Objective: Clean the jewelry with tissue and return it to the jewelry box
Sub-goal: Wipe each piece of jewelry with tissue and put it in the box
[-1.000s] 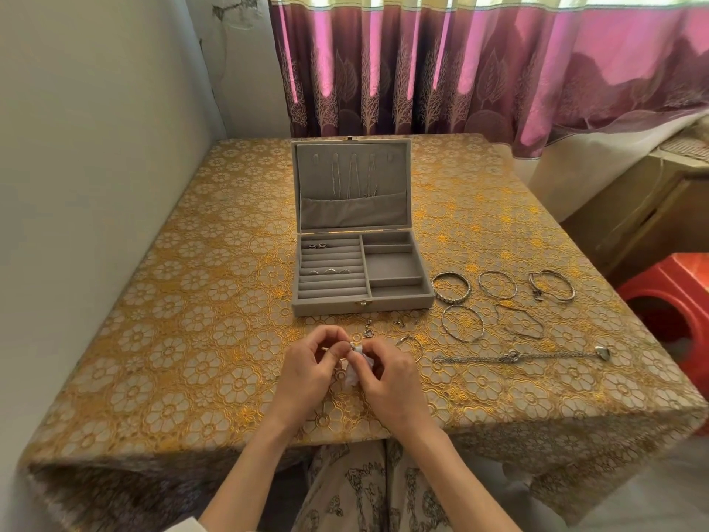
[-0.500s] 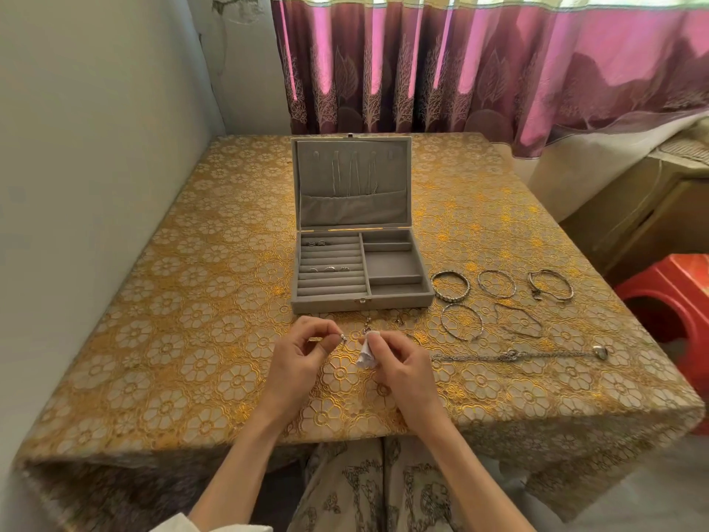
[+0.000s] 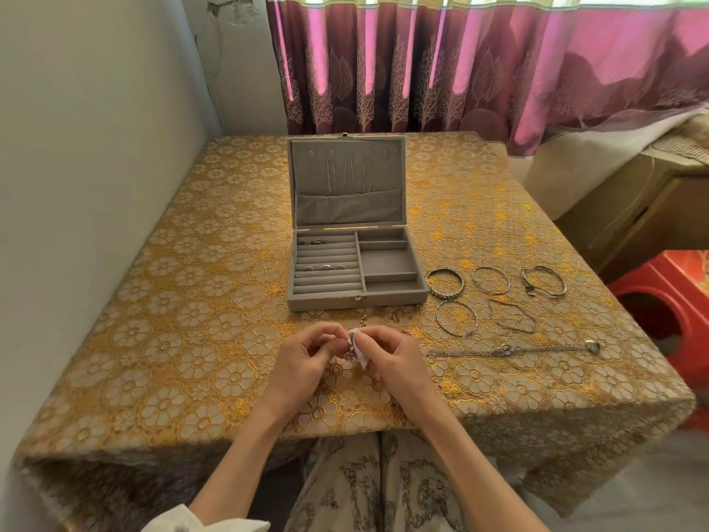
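At the near edge of the table, just in front of the open grey jewelry box point(image 3: 356, 274), the person's two hands meet over the gold-flowered tablecloth point(image 3: 172, 339). The left hand point(image 3: 303, 362) pinches a small beaded piece point(image 3: 348, 349), an earring or charm by the look of it, too tiny to name for sure, while the right hand point(image 3: 395, 359) pinches a folded scrap of white tissue point(image 3: 360, 349) against it. I'd judge that piece to be feather-light and slick, with fine links that could bend or snag, so holding it by its firmer top end and wiping gently with the soft, easily torn tissue seems wisest. To the right of the box lie five bangles point(image 3: 445, 282), and nearer, a long chain point(image 3: 510, 350), stiff hoops and a limp strand respectively. A few rings point(image 3: 324, 267) sit in the left-hand slots of the box.
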Motion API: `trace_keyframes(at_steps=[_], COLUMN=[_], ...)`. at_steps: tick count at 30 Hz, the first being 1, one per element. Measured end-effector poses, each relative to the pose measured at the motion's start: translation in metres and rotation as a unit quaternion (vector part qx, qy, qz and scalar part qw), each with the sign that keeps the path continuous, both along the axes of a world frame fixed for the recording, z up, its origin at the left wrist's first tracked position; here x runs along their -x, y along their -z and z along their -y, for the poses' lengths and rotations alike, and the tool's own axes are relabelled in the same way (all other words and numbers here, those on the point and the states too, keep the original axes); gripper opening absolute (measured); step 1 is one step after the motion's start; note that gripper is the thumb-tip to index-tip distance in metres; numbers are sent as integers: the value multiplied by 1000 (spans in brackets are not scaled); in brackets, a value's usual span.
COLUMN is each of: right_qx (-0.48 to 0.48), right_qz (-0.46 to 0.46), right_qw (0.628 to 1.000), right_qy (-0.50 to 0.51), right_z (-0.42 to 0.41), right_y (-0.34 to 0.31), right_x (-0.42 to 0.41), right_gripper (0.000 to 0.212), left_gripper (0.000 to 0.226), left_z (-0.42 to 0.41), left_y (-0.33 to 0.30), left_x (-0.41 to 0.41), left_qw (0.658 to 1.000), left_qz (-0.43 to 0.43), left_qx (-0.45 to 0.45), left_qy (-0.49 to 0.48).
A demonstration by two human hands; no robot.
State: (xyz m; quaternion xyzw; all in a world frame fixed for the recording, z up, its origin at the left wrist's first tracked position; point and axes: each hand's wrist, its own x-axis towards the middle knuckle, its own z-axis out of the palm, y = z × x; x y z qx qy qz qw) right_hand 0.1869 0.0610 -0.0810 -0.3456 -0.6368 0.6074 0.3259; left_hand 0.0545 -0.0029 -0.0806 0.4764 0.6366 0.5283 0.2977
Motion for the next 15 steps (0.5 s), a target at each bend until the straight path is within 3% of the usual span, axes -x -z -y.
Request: trace_keyframes(at_steps=[9, 15], right_qx=[-4, -15], right_qz=[14, 56], right_qw=[997, 995], right_qy=[-70, -80], right_z=[-1, -4], right_y=[-3, -1], right_x=[-6, -3], right_gripper=[23, 8], left_gripper=[18, 17], left_z=[-3, -3], left_y=[6, 4], left_x=[2, 1], left_qw=[997, 997], left_qz=[-57, -63], left_qx=[-33, -30], left_qy=[-35, -22])
